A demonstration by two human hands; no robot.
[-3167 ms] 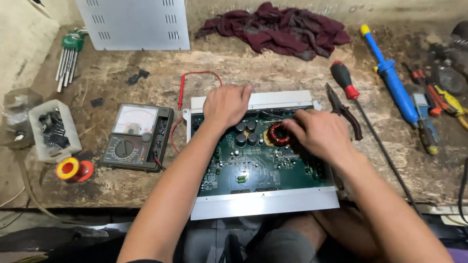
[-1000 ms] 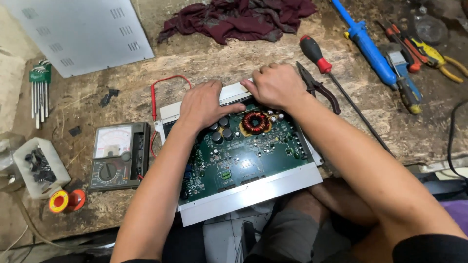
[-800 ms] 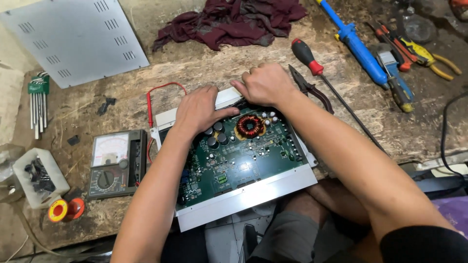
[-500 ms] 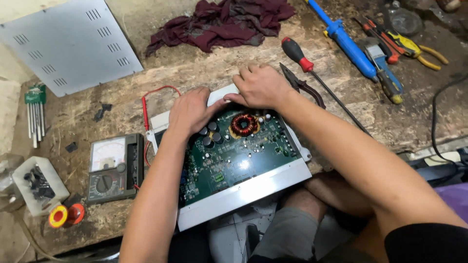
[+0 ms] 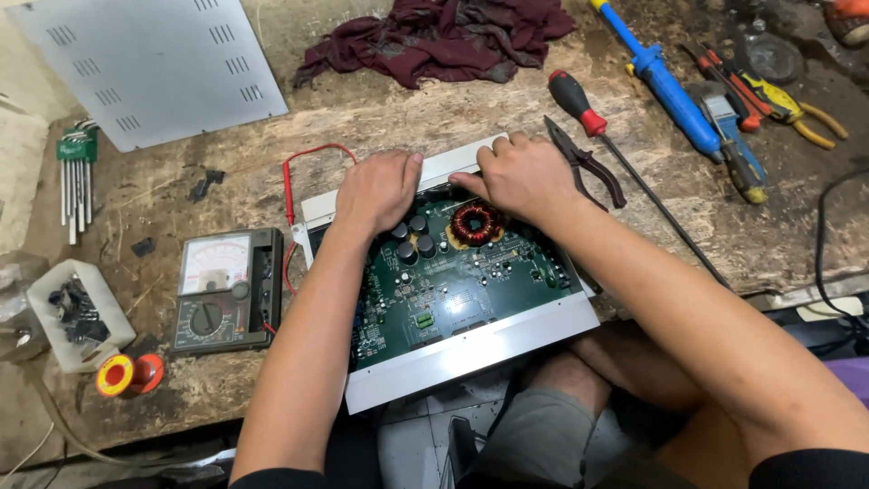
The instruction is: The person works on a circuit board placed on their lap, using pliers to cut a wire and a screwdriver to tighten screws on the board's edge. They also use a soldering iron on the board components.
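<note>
While both hands grip the far rim of the open amplifier case [image 5: 471, 349] — left hand [image 5: 376, 192] and right hand [image 5: 525, 177] side by side, fingers curled over it — its long axis runs crosswise.

You have two hands on one open chassis: your left hand [image 5: 376, 190] and right hand [image 5: 525, 177] at its 12 o'clock edge. The circuit board [image 5: 453, 290] carries one copper coil [image 5: 475, 223]. On the tabletop [image 5: 362, 118] you have one meter [image 5: 222, 290] at 9 o'clock, one cover panel [image 5: 154, 63] at 11, one rag [image 5: 444, 36] at 12, one red-handled screwdriver [image 5: 579, 104] and one pair of dark pliers [image 5: 584, 163] at 2.
</note>
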